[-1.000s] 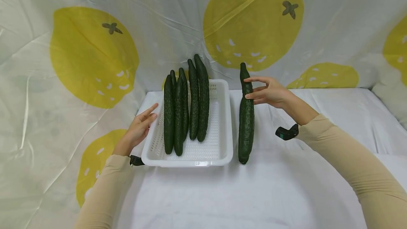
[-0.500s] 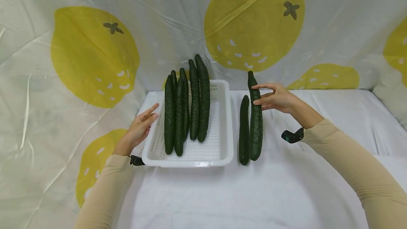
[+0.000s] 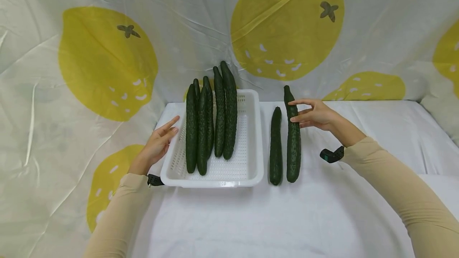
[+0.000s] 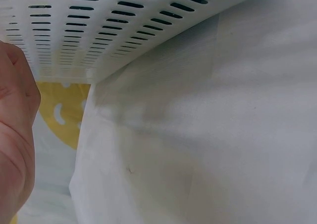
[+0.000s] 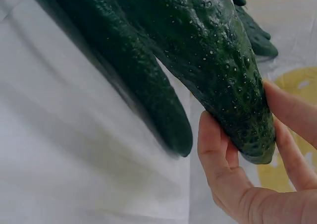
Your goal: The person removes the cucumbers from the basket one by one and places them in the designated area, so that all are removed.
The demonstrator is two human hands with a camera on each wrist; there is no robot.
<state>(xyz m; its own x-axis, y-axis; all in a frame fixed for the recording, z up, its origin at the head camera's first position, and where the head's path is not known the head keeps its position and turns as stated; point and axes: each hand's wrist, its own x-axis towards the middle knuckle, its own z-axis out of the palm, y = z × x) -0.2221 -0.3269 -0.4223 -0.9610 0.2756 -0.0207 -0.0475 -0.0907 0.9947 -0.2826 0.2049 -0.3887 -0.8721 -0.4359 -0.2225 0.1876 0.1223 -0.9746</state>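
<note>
In the head view my right hand [image 3: 315, 115] pinches the upper part of a long dark green cucumber [image 3: 293, 150]. The right wrist view shows the thumb and fingers on both sides of the end of that cucumber [image 5: 223, 70]. A second cucumber [image 3: 275, 148] lies just left of it on the white cloth, a narrow gap between them. My left hand [image 3: 155, 144] rests with extended fingers against the left side of a white plastic basket [image 3: 259, 146]. Several cucumbers [image 3: 230, 118] lean in the basket, their upper ends over its back rim.
A white cloth [image 3: 287, 222] covers the table under the basket and cucumbers. Behind and to the left hangs a pale curtain [image 3: 193, 19] with large yellow lemon prints. The table's back edge meets the curtain.
The held cucumber has moved right and slightly toward the front with my right hand, away from the second cucumber, which it partly or wholly covered before. My left hand and the basket have stayed in place.
</note>
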